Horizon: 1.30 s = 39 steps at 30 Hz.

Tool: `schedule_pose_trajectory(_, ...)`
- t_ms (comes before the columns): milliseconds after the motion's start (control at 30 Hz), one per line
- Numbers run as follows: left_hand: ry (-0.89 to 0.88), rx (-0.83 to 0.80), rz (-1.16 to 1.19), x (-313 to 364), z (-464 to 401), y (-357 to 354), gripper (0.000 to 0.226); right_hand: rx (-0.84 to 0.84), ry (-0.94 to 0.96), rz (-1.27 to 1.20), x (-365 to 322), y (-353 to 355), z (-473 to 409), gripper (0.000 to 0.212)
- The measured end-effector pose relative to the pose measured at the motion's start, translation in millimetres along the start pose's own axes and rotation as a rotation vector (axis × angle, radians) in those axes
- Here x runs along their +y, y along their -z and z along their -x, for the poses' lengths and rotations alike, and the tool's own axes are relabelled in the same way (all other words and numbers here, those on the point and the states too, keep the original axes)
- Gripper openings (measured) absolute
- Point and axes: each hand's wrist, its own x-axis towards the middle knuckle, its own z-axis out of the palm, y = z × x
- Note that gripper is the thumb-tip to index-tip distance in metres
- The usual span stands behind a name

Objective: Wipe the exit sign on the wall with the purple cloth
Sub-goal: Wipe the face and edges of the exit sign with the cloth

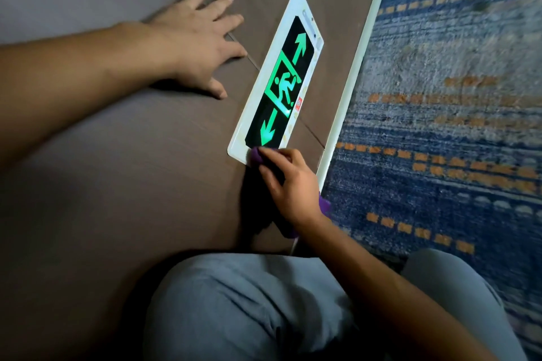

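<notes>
The exit sign [280, 76] is a long black panel in a white frame, set low in the brown wall, with a glowing green running figure and two arrows. My right hand [289, 184] grips the purple cloth [256, 157] and presses it against the sign's near end, by the lower arrow. More of the cloth pokes out under my wrist. My left hand [196, 38] lies flat on the wall to the left of the sign, fingers spread, holding nothing.
A pale skirting strip [356, 67] runs along the wall's foot, right of the sign. Beyond it lies blue carpet [445, 114] with orange dashes. My knees in grey trousers [249, 308] fill the bottom of the view. Thin seams cross the wall panels.
</notes>
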Motion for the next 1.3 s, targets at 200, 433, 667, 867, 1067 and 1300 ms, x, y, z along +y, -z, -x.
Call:
schedule_pose_trajectory(200, 0.003, 0.030, 0.032, -2, 0, -3, 0.093, 0.099, 0.111, -0.037, -54, -14, -38, 0.042)
schedule_pose_trajectory(433, -0.005, 0.015, 0.031, 1, -3, 0, 0.093, 0.049, -0.106, -0.024, -15, -23, -10, 0.038)
schedule_pose_trajectory(667, 0.009, -0.003, 0.009, 1, -2, -2, 0.093, 0.010, -0.173, -0.069, -8, -11, -9, 0.037)
schedule_pose_trajectory(867, 0.012, 0.002, 0.026, 0, -3, -3, 0.093, -0.004, -0.116, -0.104, -41, -8, -43, 0.039)
schedule_pose_trajectory(1067, 0.009, 0.005, 0.023, 0, -3, -3, 0.093, -0.078, -0.156, -0.072, -25, -3, -22, 0.036)
schedule_pose_trajectory(1300, 0.019, -0.004, 0.044, -2, -4, -5, 0.092, -0.038, -0.287, -0.174, -34, 21, -103, 0.039)
